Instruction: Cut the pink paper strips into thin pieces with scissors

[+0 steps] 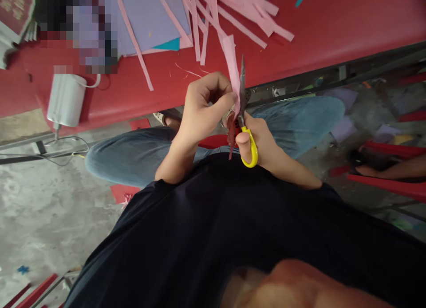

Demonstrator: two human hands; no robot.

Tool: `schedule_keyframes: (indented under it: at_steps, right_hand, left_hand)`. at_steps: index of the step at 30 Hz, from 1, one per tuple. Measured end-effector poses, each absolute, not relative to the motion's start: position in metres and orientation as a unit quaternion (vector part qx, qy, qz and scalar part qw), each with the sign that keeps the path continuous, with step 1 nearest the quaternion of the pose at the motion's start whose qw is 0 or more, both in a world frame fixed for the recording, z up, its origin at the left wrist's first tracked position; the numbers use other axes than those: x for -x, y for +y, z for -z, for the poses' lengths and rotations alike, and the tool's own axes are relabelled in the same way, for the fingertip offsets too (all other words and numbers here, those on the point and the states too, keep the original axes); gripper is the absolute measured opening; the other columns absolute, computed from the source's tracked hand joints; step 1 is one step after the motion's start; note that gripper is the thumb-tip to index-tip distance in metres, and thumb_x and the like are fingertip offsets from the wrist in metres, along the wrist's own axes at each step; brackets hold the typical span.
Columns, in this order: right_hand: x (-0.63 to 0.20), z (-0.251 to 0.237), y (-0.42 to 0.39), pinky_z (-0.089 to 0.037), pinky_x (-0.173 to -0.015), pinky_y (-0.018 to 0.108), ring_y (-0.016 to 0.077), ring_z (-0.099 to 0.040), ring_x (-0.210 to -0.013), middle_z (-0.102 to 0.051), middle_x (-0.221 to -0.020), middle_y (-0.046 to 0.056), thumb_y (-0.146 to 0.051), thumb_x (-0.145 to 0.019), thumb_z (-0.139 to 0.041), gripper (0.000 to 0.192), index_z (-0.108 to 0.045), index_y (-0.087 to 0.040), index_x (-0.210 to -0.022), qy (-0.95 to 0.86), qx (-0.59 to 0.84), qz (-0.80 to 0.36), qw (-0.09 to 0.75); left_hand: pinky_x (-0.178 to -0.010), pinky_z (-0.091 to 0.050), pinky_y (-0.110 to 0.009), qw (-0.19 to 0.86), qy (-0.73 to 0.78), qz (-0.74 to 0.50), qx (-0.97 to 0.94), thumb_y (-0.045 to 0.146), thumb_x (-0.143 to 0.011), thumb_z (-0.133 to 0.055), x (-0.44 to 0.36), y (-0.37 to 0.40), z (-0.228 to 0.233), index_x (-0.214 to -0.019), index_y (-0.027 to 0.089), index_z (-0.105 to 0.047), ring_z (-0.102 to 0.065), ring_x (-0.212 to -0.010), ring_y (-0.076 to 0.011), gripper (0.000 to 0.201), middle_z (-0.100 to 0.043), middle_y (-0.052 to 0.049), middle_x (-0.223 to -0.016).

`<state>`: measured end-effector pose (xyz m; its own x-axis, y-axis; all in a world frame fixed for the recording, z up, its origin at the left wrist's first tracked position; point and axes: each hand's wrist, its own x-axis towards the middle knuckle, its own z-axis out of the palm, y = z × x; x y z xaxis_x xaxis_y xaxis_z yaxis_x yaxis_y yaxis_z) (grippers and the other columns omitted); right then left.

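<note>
My left hand (206,106) pinches a pink paper strip (230,61) between thumb and fingers, in front of the table's edge. The strip stands up from the fingertips towards the table. In my right hand (261,141) is a pair of scissors (246,130) with yellow handles, my thumb through one loop. The metal blades point away from me, right beside the strip. Whether the blades touch the paper I cannot tell. A thin darker pink piece hangs below the fingers.
Many cut pink strips (233,10) lie on the red table (326,28), beside lilac sheets (143,21) and a blue-green sheet (169,45). A white adapter box (67,99) with a cable sits at the table's left edge. Paper scraps (344,128) litter the floor.
</note>
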<state>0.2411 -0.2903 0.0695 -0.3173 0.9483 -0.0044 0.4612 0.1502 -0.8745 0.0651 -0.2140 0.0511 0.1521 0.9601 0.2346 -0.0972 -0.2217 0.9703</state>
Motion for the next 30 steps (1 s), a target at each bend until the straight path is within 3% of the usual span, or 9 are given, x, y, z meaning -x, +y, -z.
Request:
schedule_keyframes:
  at_steps: [13, 21, 30]
  right_hand:
    - [-0.241, -0.067, -0.291, -0.051, -0.068, 0.041, 0.0253, -0.066, -0.072, -0.07, -0.08, 0.007, -0.1, -0.098, -0.034, 0.082, -0.064, -0.023, -0.104, -0.687, 0.515, -0.419, 0.297]
    - [-0.241, -0.065, -0.291, -0.052, -0.065, 0.04, 0.0244, -0.065, -0.066, -0.069, -0.074, 0.006, -0.102, -0.094, -0.04, 0.081, -0.063, -0.025, -0.102, -0.673, 0.528, -0.426, 0.295]
    - [-0.239, -0.068, -0.293, -0.051, -0.065, 0.039, 0.0228, -0.066, -0.065, -0.07, -0.075, 0.005, -0.102, -0.095, -0.039, 0.081, -0.062, -0.026, -0.103, -0.679, 0.523, -0.427, 0.288]
  left_hand:
    - [-0.053, -0.039, -0.031, 0.488, 0.358, -0.539, -0.586, 0.051, -0.098, -0.084, -0.065, -0.21, -0.05, -0.076, 0.024, -0.059, -0.046, -0.06, -0.0116, 0.044, -0.052, 0.001, -0.07]
    - [-0.066, -0.053, -0.032, 0.501, 0.391, -0.515, -0.575, 0.051, -0.1, -0.08, -0.062, -0.215, -0.055, -0.08, 0.023, -0.059, -0.062, -0.072, -0.0156, 0.04, -0.05, 0.0, -0.077]
    - [-0.065, -0.05, -0.034, 0.48, 0.369, -0.55, -0.575, 0.057, -0.105, -0.077, -0.06, -0.21, -0.047, -0.081, 0.023, -0.058, -0.06, -0.07, -0.0168, 0.045, -0.049, 0.0, -0.073]
